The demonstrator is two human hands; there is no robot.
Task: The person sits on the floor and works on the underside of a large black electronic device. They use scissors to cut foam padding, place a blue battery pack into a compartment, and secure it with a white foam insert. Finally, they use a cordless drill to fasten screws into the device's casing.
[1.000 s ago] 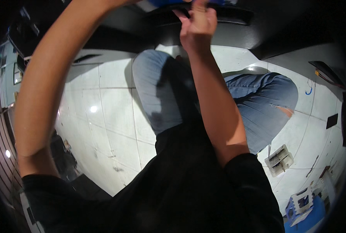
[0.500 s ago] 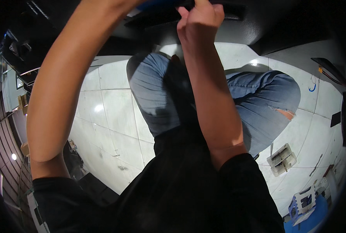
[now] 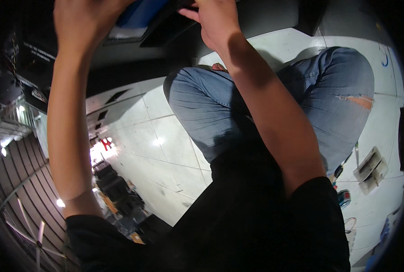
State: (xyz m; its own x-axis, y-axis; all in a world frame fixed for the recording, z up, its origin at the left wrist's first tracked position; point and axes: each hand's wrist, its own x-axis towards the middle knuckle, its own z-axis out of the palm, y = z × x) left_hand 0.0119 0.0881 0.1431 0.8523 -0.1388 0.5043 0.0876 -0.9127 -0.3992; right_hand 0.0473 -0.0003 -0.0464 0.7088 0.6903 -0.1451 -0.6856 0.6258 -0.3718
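My left hand (image 3: 86,20) is raised to the top edge, against a dark panel (image 3: 143,52) in front of me. Its fingers run out of the picture, so their grip is hidden. Between my hands shows a glossy blue surface (image 3: 143,12) with a pale lower border, beside a black slot-like recess (image 3: 168,22). My right hand (image 3: 216,22) reaches up to the right end of this recess. One or two of its fingers stretch out toward the left, apart from the palm; the others are cut off by the top edge. No held thing is visible in it.
My bent jeans-clad legs (image 3: 202,97) rest on pale floor tiles (image 3: 161,136). At the right lie a shallow whitish tray (image 3: 371,170), a teal tool (image 3: 344,198) and a blue hook-like piece (image 3: 384,60). Dark cluttered equipment (image 3: 120,188) stands at the left.
Both hands have shifted left along the panel in the picture, and my view has turned. More of the blue surface shows. My right hand's fingers now point left.
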